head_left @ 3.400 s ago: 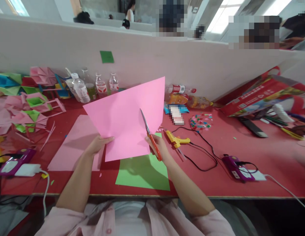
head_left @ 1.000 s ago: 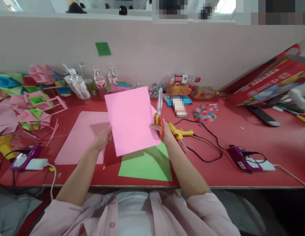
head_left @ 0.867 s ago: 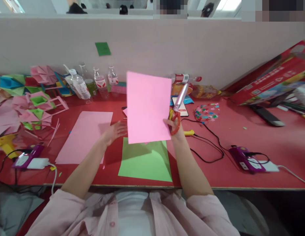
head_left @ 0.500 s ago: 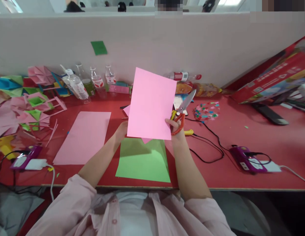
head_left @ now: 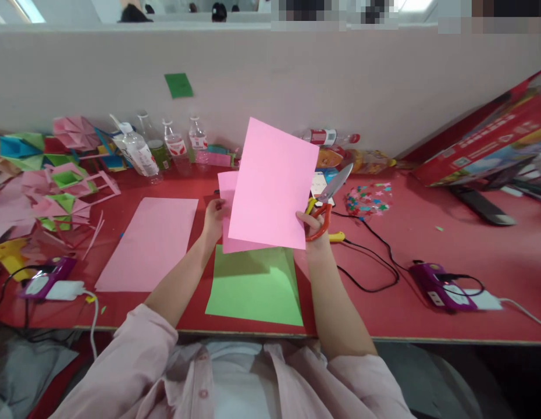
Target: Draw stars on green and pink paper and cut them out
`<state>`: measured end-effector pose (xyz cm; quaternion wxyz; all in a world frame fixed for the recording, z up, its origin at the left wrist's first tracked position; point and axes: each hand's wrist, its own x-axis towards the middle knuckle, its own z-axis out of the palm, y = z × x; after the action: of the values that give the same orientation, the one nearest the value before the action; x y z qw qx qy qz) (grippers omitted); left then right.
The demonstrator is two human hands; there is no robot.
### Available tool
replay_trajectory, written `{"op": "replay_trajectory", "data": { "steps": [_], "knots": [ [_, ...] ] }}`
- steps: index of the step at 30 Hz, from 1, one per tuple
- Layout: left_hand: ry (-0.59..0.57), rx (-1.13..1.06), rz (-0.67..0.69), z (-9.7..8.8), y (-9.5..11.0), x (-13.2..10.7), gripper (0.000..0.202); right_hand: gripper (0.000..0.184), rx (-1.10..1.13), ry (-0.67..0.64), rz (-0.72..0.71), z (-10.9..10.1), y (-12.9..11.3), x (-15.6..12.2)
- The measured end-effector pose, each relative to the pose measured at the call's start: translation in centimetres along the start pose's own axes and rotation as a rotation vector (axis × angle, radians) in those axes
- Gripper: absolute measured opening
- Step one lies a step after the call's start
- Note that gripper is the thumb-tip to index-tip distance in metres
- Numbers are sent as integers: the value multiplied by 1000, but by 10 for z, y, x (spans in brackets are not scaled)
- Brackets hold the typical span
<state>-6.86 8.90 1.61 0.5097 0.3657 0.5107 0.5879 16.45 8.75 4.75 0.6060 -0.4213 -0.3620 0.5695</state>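
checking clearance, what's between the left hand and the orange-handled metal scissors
In the head view, two overlapping pink paper sheets are between the left hand and scissors.

Folded paper shapes (head_left: pixel 76 134) in pink, green and blue crowd the left of the frame, with clear bottles (head_left: pixel 175 145) standing beside them. A green square (head_left: pixel 178 85) sits on the pale partition (head_left: pixel 235 64) at upper left. A red printed bag (head_left: pixel 484 139) leans at upper right, above a purple box (head_left: pixel 436 286) on the desk (head_left: pixel 484 253).

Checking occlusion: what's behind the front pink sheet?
A second pink sheet at the left hand, showing left and below; also part of an orange-labelled bottle. The covered remainder can't be seen.
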Motion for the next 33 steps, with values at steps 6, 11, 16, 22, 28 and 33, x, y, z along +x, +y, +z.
{"op": "replay_trajectory", "data": {
  "steps": [6,11,16,22,28,33],
  "knots": [
    [201,195,129,-66,52,8,34,38,-28,5,2,-2,1,1],
    [129,450,44,-151,79,-16,27,31,-49,-5,-31,-6,8,4],
    [76,756,-7,-190,63,-24,12,28,-94,-9,-13,-3,17,6],
    [-40,923,204,-130,36,-23,32,32,-68,-47,16,6,19,2],
    [-262,1346,301,-77,-14,-45,62,32,-51,-48,-10,6,20,-1],
    [-193,1499,215,-121,-10,-56,51,27,-106,-62,-15,5,22,-1]
  ]
}}
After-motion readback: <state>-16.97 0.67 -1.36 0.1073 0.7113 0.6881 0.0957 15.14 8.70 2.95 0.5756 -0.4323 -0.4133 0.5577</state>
